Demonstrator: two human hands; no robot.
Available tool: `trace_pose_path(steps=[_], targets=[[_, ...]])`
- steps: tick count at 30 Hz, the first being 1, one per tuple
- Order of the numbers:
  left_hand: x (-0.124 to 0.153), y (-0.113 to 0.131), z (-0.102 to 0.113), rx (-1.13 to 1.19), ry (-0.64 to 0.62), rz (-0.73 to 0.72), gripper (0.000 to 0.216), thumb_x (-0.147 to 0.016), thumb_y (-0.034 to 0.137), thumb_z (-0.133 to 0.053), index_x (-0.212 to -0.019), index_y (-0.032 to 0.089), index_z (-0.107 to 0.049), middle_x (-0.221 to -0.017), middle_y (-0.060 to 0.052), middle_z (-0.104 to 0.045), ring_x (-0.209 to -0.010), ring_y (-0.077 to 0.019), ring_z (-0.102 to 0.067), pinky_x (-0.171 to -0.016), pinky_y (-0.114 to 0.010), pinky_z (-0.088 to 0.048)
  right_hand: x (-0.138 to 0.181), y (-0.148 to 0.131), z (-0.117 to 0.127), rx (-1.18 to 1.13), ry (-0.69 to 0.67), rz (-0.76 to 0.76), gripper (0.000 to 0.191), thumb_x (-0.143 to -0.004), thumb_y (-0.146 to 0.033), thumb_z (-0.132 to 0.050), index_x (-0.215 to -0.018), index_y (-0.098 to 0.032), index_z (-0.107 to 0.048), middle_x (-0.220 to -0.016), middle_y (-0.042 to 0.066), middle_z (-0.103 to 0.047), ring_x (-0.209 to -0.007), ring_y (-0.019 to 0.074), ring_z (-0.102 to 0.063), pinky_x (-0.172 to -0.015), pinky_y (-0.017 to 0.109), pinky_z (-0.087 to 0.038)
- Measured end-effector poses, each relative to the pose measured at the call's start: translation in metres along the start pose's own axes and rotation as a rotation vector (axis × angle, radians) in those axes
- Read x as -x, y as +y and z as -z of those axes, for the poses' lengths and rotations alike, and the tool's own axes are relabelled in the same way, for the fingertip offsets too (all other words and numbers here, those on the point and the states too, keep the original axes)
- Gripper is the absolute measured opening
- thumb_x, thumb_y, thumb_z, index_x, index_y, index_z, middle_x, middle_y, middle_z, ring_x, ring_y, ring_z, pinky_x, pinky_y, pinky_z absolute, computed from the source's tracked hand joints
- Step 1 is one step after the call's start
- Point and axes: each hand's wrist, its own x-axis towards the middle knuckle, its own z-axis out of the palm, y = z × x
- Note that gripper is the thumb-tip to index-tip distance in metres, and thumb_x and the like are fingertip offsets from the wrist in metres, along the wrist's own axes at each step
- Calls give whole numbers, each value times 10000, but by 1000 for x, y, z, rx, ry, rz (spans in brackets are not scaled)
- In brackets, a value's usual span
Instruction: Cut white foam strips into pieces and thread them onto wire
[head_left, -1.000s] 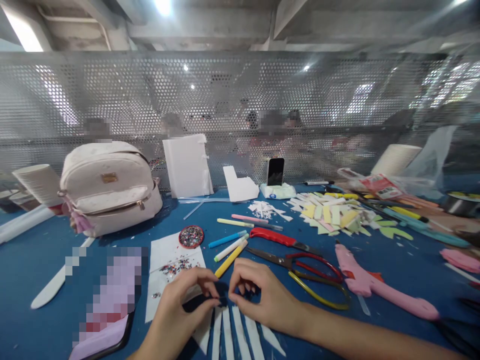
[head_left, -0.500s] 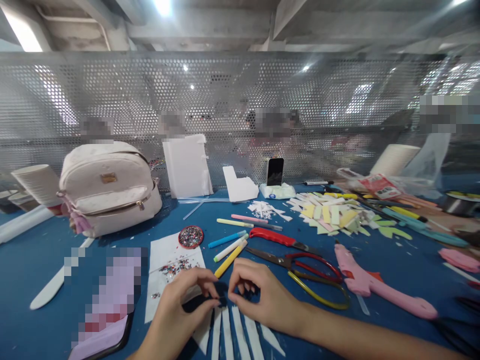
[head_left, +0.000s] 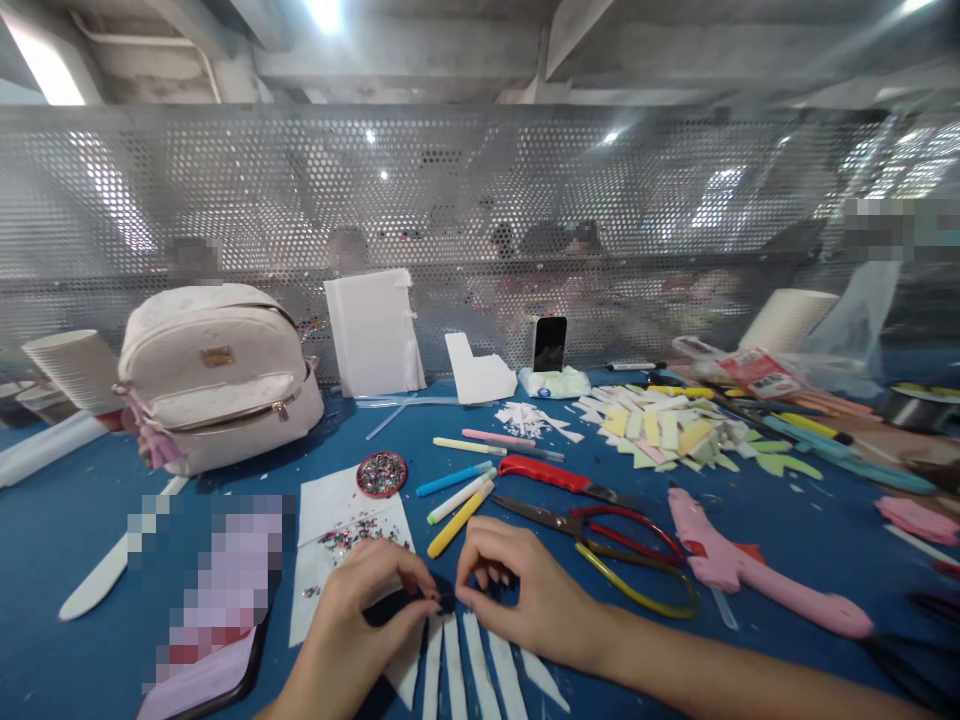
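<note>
Low in the middle of the view, my left hand (head_left: 358, 622) and my right hand (head_left: 525, 595) meet fingertip to fingertip over the blue table (head_left: 787, 520). Both pinch a small dark piece (head_left: 447, 600) that I cannot make out. Several white foam strips (head_left: 480, 670) lie fanned out just below the fingers. A white paper sheet (head_left: 337, 520) sprinkled with sequins lies beside my left hand, with a round dish of sequins (head_left: 382, 473) behind it. Coloured markers (head_left: 459, 495) lie just beyond my fingers.
Scissors (head_left: 600, 540), a red cutter (head_left: 559, 478) and a pink glue gun (head_left: 742, 570) lie to the right. A heap of foam scraps (head_left: 667, 425) is farther back. A pale backpack (head_left: 217, 375) stands at the left. A phone (head_left: 217, 640) lies at the lower left. Perforated metal screen behind.
My left hand has shifted a little to the left and its fingers have curled slightly; otherwise both hands stay pinched together in the same place.
</note>
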Motion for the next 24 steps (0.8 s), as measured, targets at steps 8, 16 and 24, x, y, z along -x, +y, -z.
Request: trace_pose_path(steps=[8, 16, 24], targets=[[2, -8, -1, -16, -16, -10, 117, -843, 127, -704, -796, 227, -739, -766, -10, -718, -767, -196, -663, -731, -286, -475, 0, -1, 0, 0, -1, -3, 93, -790, -91, -629, -774, -181, -612, -728, -20, -505, -666, 128, -498, -592, 231, -361], [-1, -6, 0, -24, -22, -70, 134, -848, 118, -703, -798, 235, -746, -748, -2, -743, -746, -192, -667, -720, -285, -478, -2, -2, 1, 3, -2, -11, 93, -786, -93, -628, -770, -184, -613, -731, -17, -514, -669, 130, -502, -590, 232, -364], [-1, -3, -1, -52, -23, -124, 145, -842, 105, -718, -805, 244, -738, -743, 18, -753, -727, -183, -671, -715, -277, -472, 0, -2, -1, 25, -4, 34, 78, -795, -113, -629, -773, -186, -608, -728, -15, -510, -669, 134, -507, -600, 238, -364]])
